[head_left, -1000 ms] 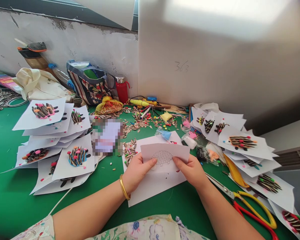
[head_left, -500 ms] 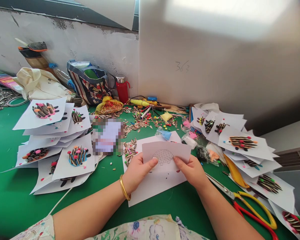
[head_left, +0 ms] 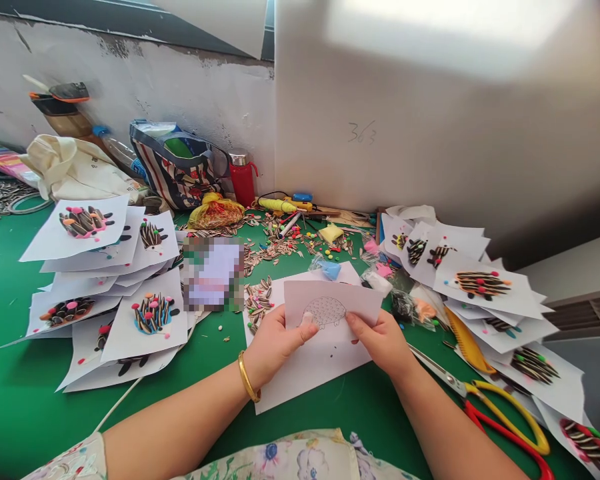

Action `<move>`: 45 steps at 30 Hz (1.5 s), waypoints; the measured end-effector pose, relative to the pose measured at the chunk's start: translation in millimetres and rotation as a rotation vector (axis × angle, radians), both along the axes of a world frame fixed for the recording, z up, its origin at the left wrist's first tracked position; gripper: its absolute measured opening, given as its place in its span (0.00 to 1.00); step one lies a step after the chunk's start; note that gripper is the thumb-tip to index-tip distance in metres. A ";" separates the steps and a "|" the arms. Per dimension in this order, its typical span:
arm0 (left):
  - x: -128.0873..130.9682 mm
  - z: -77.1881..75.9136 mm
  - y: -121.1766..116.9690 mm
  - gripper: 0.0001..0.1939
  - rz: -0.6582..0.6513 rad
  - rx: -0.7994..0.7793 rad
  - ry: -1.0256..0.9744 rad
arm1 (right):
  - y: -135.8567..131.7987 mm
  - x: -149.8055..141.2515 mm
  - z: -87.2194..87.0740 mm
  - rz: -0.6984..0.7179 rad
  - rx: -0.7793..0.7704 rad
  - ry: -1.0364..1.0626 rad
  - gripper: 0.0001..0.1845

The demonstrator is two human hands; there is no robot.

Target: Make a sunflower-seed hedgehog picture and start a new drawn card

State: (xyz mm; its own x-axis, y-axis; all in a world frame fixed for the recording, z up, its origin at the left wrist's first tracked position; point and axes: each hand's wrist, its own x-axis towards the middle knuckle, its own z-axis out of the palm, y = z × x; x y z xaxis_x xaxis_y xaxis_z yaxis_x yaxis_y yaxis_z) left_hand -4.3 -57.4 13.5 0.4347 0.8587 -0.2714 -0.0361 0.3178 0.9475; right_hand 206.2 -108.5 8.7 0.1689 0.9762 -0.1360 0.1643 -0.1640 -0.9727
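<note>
Head view: both hands grip a card, the left hand [head_left: 274, 343] pinching its left side and the right hand [head_left: 386, 339] its right, thumbs in front. The card [head_left: 297, 295] bears an outlined hedgehog [head_left: 327, 309] and is held above a sheet [head_left: 290, 390] on the green tabletop [head_left: 205, 413]; whether card and sheet touch, I cannot tell. Seeds [head_left: 258, 300] lie just beyond the left hand. Scissors [head_left: 464, 388] lie beside the right forearm, near a stack of seed-covered cards [head_left: 505, 303]. Another such stack [head_left: 35, 248] stands at left.
</note>
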 end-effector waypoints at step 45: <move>0.8 -0.1 0.9 0.24 0.005 -0.045 -0.093 | -0.5 -2.5 3.2 0.027 -0.010 0.006 0.19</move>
State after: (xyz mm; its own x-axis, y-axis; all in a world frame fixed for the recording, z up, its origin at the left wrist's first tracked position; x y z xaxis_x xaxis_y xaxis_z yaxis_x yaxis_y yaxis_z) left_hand -3.5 -56.5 13.3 0.4551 0.8490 -0.2687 -0.1248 0.3595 0.9247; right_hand 203.7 -109.0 11.9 0.1416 0.9790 -0.1463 0.1632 -0.1689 -0.9720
